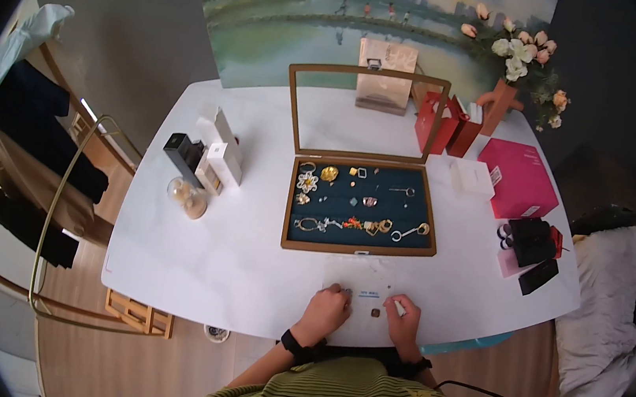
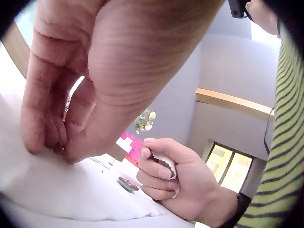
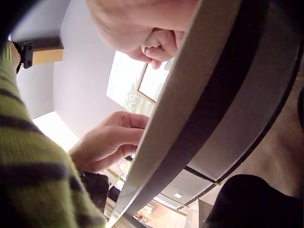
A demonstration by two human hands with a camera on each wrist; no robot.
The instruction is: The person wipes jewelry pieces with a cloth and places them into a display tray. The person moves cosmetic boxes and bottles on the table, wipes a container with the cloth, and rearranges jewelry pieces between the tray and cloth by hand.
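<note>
My left hand [image 1: 323,314] is at the left side of a pale translucent sheet [image 1: 361,271] near the table's front edge. Its thumb and fingertips meet on the white surface in the left wrist view, around a small shiny item [image 2: 61,148] that is mostly hidden. Curled fingers of my right hand [image 1: 403,326] grip a crumpled white piece [image 2: 164,164], also seen in the right wrist view [image 3: 152,42]. Between the hands lies a small brown square [image 1: 375,313], below blue print on the sheet.
Beyond the hands, a wooden display case [image 1: 359,253] stands with its glass lid raised, holding jewelry on dark padding. Small boxes [image 1: 223,165] and a glass dome [image 1: 187,198] stand left. At right are a pink box [image 1: 523,180], black boxes [image 1: 531,240] and a flower vase [image 1: 496,109].
</note>
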